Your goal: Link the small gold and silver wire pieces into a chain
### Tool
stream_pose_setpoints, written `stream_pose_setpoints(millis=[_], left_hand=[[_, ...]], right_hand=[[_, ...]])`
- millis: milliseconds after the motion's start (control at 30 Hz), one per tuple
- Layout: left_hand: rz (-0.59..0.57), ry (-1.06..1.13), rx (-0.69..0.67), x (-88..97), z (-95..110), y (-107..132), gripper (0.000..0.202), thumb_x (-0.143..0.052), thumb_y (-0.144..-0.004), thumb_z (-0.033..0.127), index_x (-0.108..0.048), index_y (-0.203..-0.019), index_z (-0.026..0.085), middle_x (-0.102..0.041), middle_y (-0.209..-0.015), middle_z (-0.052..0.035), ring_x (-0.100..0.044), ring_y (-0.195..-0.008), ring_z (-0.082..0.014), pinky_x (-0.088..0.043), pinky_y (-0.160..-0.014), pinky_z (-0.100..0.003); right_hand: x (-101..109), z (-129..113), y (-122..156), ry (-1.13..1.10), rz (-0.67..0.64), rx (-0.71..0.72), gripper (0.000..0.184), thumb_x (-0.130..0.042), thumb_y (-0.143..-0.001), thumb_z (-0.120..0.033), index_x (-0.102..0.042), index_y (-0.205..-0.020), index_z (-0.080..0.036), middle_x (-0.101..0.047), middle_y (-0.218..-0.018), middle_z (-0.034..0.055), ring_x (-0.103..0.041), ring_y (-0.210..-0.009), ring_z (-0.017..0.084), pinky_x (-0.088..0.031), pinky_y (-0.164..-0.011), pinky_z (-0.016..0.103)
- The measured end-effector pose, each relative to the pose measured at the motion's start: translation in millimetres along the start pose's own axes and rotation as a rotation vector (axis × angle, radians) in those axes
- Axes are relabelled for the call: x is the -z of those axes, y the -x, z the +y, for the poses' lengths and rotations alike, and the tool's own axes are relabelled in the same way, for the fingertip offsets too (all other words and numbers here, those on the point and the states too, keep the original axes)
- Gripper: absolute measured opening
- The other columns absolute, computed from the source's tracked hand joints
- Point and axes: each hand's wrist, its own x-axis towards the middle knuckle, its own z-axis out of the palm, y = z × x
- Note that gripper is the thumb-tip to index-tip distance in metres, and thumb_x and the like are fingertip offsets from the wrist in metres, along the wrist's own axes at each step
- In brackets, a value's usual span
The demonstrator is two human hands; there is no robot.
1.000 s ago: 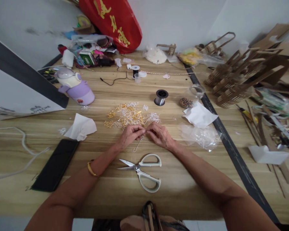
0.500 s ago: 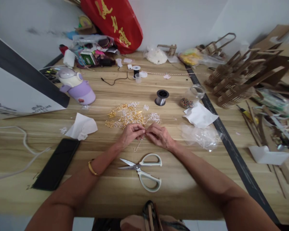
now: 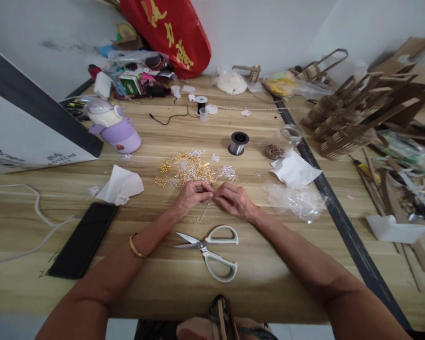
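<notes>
My left hand (image 3: 194,197) and my right hand (image 3: 235,200) meet fingertip to fingertip over the middle of the table. From the left fingers hangs a thin silvery chain (image 3: 203,213) with a ring or hook at its lower end. Pinched right fingers touch the spot where the chain's upper end is; what they hold there is too small to name. Just beyond lies a heap of gold and silver jewellery findings (image 3: 189,170), with silver pins (image 3: 227,173) at its right side. Opened scissors (image 3: 208,250) with white handles rest on the table nearer to me.
A wire spool (image 3: 237,144) stands behind my hands. To the right are a glass jar (image 3: 291,137), white paper (image 3: 294,170) and a clear plastic bag (image 3: 297,202). On the left lie a black phone (image 3: 83,241), crumpled paper (image 3: 122,185) and a purple bottle (image 3: 118,134).
</notes>
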Motion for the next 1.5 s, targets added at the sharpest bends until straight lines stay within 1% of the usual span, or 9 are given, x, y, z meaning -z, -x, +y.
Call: stream_pose_setpoints(millis=[133,367,533,733,900,1033,1300,1500], left_hand=[[0.001,-0.040,-0.032,0.9,-2.8,-1.3,0.024,-0.079,-0.058,0.027,-0.064,-0.067,0.011,-0.060,-0.060,0.0005,-0.052,-0.054,-0.0081,-0.043,-0.052,-0.020],[0.016,-0.087,-0.114,1.8,-8.5,-2.7,0.019,-0.077,-0.060,0.023,-0.064,-0.068,0.012,-0.065,-0.067,-0.0023,-0.059,-0.064,-0.0119,-0.047,-0.064,-0.024],[0.030,-0.214,-0.214,-0.1,-8.9,0.5,0.011,-0.071,-0.067,0.020,-0.064,-0.071,0.013,-0.067,-0.071,-0.0038,-0.061,-0.066,-0.0127,-0.048,-0.066,-0.024],[0.044,-0.283,-0.262,-2.6,-8.7,2.1,0.008,-0.068,-0.071,0.020,-0.064,-0.071,0.014,-0.067,-0.072,-0.0040,-0.062,-0.068,-0.0131,-0.050,-0.067,-0.024],[0.064,-0.347,-0.297,-3.9,-5.8,2.3,0.008,-0.068,-0.071,0.021,-0.064,-0.070,0.014,-0.067,-0.071,-0.0039,-0.061,-0.067,-0.0132,-0.049,-0.064,-0.023],[0.049,-0.383,-0.334,-4.2,-5.8,3.1,0.006,-0.065,-0.074,0.019,-0.063,-0.071,0.015,-0.066,-0.072,-0.0038,-0.061,-0.068,-0.0132,-0.049,-0.065,-0.023],[0.062,-0.484,-0.421,-6.4,-6.6,5.4,0.006,-0.061,-0.076,0.019,-0.060,-0.070,0.016,-0.064,-0.074,-0.0039,-0.060,-0.072,-0.0140,-0.047,-0.065,-0.023],[0.092,-0.553,-0.519,-9.0,-2.4,6.5,0.010,-0.058,-0.078,0.017,-0.060,-0.068,0.018,-0.065,-0.075,-0.0044,-0.061,-0.074,-0.0151,-0.048,-0.071,-0.027]], right_hand=[[0.4,-1.3,-0.9,-0.005,0.003,-0.013,0.009,-0.050,-0.093,-0.023,-0.058,-0.094,-0.018,-0.062,-0.086,0.0065,-0.059,-0.072,0.014,-0.047,-0.061,0.024],[4.7,-3.7,-3.5,-0.084,0.011,-0.040,0.010,-0.049,-0.093,-0.024,-0.058,-0.092,-0.017,-0.060,-0.083,0.0060,-0.057,-0.071,0.014,-0.046,-0.063,0.026],[6.5,-2.2,-4.9,-0.134,0.063,-0.066,0.012,-0.048,-0.093,-0.025,-0.057,-0.090,-0.017,-0.058,-0.077,0.0045,-0.054,-0.070,0.014,-0.044,-0.064,0.027],[4.6,0.4,-5.3,-0.155,0.061,-0.109,0.012,-0.048,-0.092,-0.022,-0.058,-0.090,-0.016,-0.059,-0.078,0.0042,-0.053,-0.068,0.013,-0.042,-0.061,0.025],[4.9,0.2,-6.4,-0.182,0.036,-0.195,0.013,-0.048,-0.091,-0.022,-0.060,-0.090,-0.015,-0.062,-0.080,0.0044,-0.053,-0.065,0.012,-0.042,-0.057,0.023],[5.4,0.6,-6.9,-0.222,0.017,-0.258,0.012,-0.052,-0.088,-0.022,-0.062,-0.089,-0.014,-0.062,-0.078,0.0033,-0.052,-0.063,0.011,-0.041,-0.056,0.022],[7.6,2.6,-7.7,-0.299,-0.081,-0.375,0.016,-0.053,-0.087,-0.024,-0.064,-0.090,-0.013,-0.062,-0.073,0.0018,-0.050,-0.062,0.010,-0.039,-0.055,0.021],[8.4,3.5,-7.9,-0.350,-0.109,-0.412,0.019,-0.054,-0.087,-0.028,-0.066,-0.090,-0.013,-0.063,-0.072,0.0019,-0.053,-0.065,0.012,-0.041,-0.058,0.022]])
